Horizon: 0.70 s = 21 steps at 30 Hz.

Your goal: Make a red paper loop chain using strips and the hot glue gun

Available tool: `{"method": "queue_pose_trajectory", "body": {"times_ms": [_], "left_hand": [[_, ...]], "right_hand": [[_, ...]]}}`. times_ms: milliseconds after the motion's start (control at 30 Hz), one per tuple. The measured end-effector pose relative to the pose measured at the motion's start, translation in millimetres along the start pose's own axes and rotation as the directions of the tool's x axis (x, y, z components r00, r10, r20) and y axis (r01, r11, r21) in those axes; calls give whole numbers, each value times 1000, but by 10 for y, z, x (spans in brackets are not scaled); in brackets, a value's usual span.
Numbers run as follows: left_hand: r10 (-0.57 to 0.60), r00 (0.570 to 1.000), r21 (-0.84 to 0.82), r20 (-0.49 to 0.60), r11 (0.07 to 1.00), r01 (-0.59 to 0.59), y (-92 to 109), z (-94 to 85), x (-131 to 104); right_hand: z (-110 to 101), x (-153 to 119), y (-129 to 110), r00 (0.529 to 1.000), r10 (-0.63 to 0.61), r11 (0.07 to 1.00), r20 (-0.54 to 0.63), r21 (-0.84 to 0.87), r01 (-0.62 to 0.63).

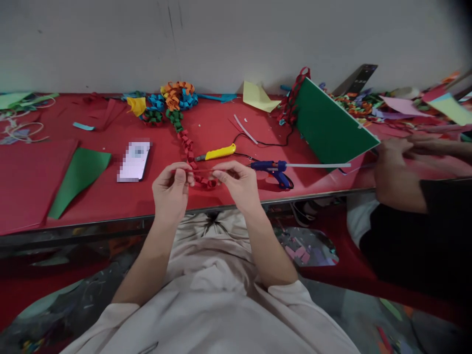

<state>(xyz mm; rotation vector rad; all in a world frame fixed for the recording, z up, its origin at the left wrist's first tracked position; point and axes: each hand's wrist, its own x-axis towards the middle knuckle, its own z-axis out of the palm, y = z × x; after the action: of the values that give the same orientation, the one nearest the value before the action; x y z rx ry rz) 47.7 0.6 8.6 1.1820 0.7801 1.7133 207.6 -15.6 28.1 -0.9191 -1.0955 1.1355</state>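
Between my two hands a thin red paper strip (202,170) is stretched level above the table's front part. My left hand (172,186) pinches its left end, and my right hand (238,181) pinches the other. Just behind and below the strip lies a paper chain (187,146), its red links running back into green, blue and orange ones. A yellow utility knife (220,152) rests beyond my fingers. To the right of my right hand is a blue glue gun (273,172) with a long white glue stick out of its back.
A phone (134,162) and a green paper sheet (80,177) lie on the left of the red table (221,123). A green board (328,125) leans at the right. Beside it are a co-worker's hands (400,150). A grey wall (206,44) closes off the back.
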Motion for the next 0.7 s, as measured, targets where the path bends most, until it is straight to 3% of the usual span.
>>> {"method": "queue_pose_trajectory", "body": {"times_ms": [100, 167, 300, 433, 567, 633, 700], "left_hand": [[67, 998, -70, 10, 995, -66, -19, 30, -58], [177, 982, 0, 61, 984, -178, 2, 25, -103], [361, 871, 253, 332, 856, -451, 134, -43, -194], [293, 744, 255, 600, 811, -526, 247, -149, -249], [251, 604, 276, 757, 715, -643, 305, -219, -248], [229, 573, 292, 787, 680, -672, 317, -216, -233], [188, 574, 300, 797, 702, -646, 296, -183, -217]], "right_hand": [[-38, -58, 95, 992, 120, 986, 43, 113, -124], [-67, -48, 101, 968, 224, 955, 114, 173, -242], [-148, 59, -10, 945, 293, 936, 144, 160, -314], [-227, 205, -214, 956, 235, 972, 176, -26, -234], [-260, 315, -340, 954, 216, 963, 209, -209, -173], [-259, 342, -356, 961, 185, 953, 205, -275, -125], [-247, 344, -369, 973, 136, 935, 188, -348, -64]]}}
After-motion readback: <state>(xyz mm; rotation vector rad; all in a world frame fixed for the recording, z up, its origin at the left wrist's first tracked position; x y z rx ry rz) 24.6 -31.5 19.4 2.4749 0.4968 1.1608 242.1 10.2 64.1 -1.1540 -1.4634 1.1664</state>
